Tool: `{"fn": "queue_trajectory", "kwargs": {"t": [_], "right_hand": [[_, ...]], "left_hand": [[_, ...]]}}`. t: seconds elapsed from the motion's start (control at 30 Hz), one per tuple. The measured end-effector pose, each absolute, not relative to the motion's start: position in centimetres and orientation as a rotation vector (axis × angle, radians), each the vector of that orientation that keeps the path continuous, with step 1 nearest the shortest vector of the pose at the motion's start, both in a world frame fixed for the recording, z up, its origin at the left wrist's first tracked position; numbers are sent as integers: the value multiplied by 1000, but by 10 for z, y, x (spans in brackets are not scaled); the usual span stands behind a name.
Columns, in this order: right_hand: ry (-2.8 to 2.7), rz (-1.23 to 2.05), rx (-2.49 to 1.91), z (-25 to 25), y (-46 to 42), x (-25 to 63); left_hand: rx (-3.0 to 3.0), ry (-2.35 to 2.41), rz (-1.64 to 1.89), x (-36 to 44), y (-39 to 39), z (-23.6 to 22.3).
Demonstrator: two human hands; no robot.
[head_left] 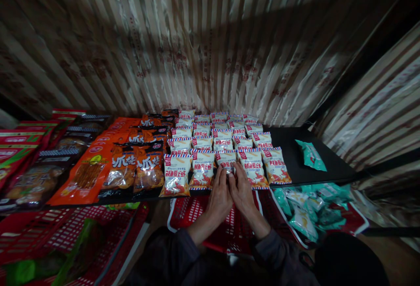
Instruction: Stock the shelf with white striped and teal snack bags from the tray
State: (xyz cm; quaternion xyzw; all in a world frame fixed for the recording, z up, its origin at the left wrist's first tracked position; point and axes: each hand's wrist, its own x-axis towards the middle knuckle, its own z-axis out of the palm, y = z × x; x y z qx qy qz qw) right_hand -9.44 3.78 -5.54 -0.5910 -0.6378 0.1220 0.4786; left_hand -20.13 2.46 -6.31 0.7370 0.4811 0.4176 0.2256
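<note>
Both my hands meet at the front edge of a black table (288, 144), side by side over a white-and-red snack packet (226, 158) in the front row. My left hand (219, 195) and my right hand (241, 190) have their fingers laid together on the packet's lower edge, holding it between them. Around it lie several rows of the same white-and-red packets (216, 135). Under my wrists stands a red plastic basket (193, 214).
Orange snack bags (131, 163) and dark and red packs (36, 176) fill the table's left. A single teal packet (310, 155) lies on the table's right. A red basket (356, 220) with several teal packets stands at right, another red basket (59, 233) at lower left. Striped curtains hang behind.
</note>
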Motion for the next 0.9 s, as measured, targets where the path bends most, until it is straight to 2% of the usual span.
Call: {"fn": "queue_trajectory", "kwargs": {"t": [0.6,0.9], "right_hand": [[-1509,220,-1353,-63,47,-102],[-1545,230,-1385,-70,55,-101]], "left_hand": [[2123,1312,1232,-204,41,-73],[2161,1428,1136,-198,50,-81]]}}
